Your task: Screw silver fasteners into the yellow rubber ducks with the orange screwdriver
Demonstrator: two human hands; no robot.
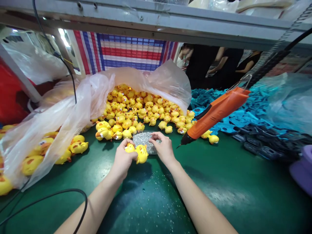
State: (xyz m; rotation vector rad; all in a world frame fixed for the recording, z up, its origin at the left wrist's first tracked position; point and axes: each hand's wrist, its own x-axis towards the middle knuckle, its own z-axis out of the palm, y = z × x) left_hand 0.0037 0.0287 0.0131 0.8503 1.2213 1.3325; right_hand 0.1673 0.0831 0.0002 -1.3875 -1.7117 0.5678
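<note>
My left hand [123,158] is closed around a yellow toy duck [141,154] with an orange beak. More yellow shows between the fingers; whether that is part of the same duck or a second one, I cannot tell. Just behind the duck lies a shallow clear tray [153,152] full of small silvery metal pieces, which look like screws. Over the tray's right side, my right hand [163,148] has its thumb and fingers drawn together in a pinch. Anything between those fingertips is too small to make out.
Many yellow ducks [151,109] spill from a plastic bag [97,94]; more lie at left. An orange electric screwdriver [216,112] hangs at right before blue parts [234,113] and black parts [260,139]. A black cable [84,201] crosses my left forearm. People stand behind.
</note>
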